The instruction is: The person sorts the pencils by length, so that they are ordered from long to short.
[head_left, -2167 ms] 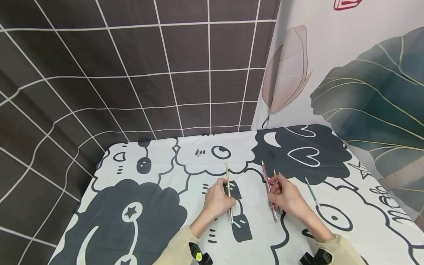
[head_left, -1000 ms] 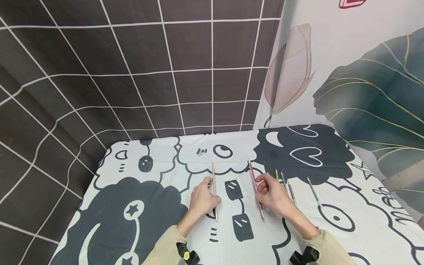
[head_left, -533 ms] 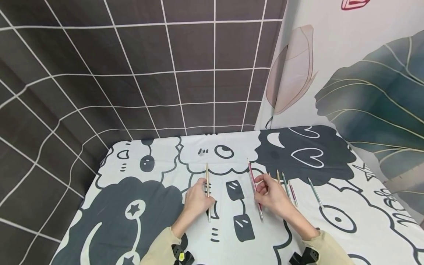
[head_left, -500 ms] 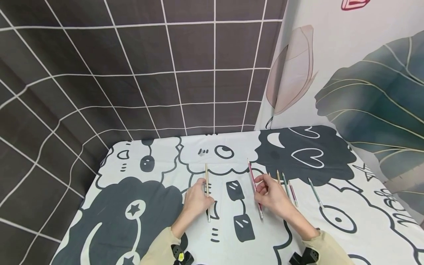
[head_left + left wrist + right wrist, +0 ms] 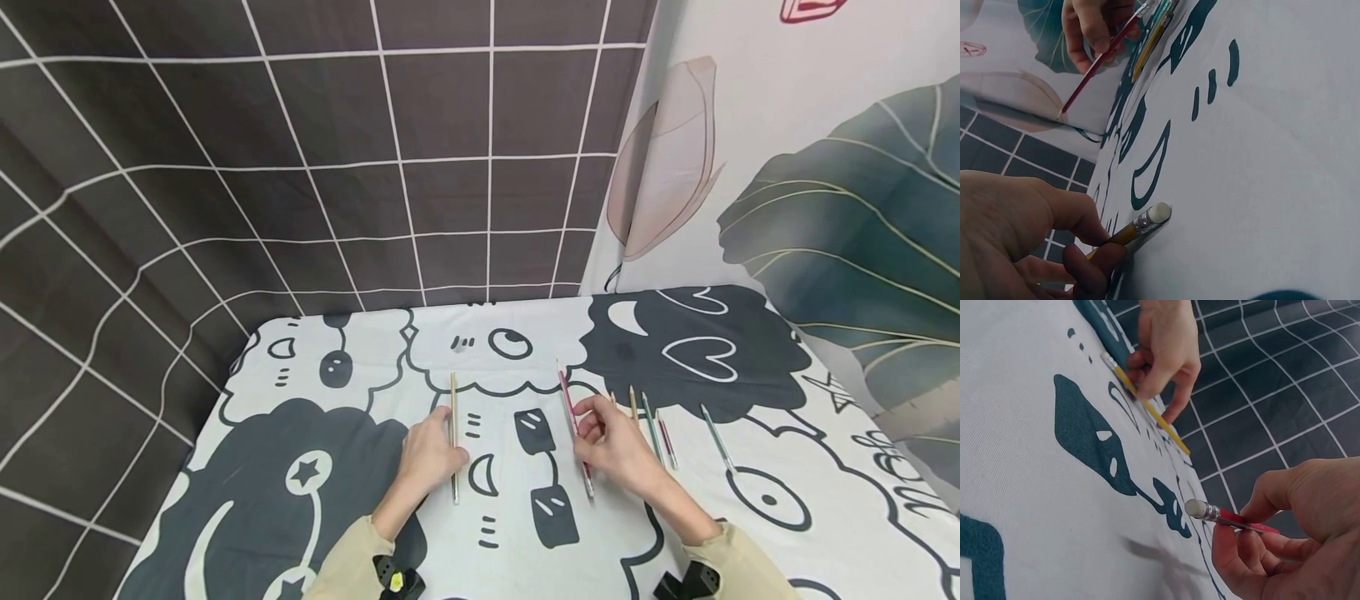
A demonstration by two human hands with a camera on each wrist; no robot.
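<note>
- Left hand [image 5: 431,450]: thumb and fingers pinch a yellow pencil [image 5: 453,417] around its middle, tip pointing away from the person, eraser toward them.
- Right hand [image 5: 618,446]: thumb and fingers pinch a red pencil [image 5: 567,404] the same way, slightly slanted; its eraser end appears lifted off the cloth [image 5: 517,508].
- Between the two pencils stretches white cloth with printed sunglasses.
- Just right of the right hand lie a second yellow pencil [image 5: 633,404], a green pencil [image 5: 651,425] and a dark red pencil [image 5: 666,440]; a pale green pencil [image 5: 717,437] lies farther right.
- The cloth's far edge runs beyond all the tips, before a dark grid curtain [image 5: 442,100].
- Both held pencils have pale erasers in silvery metal bands.
</note>
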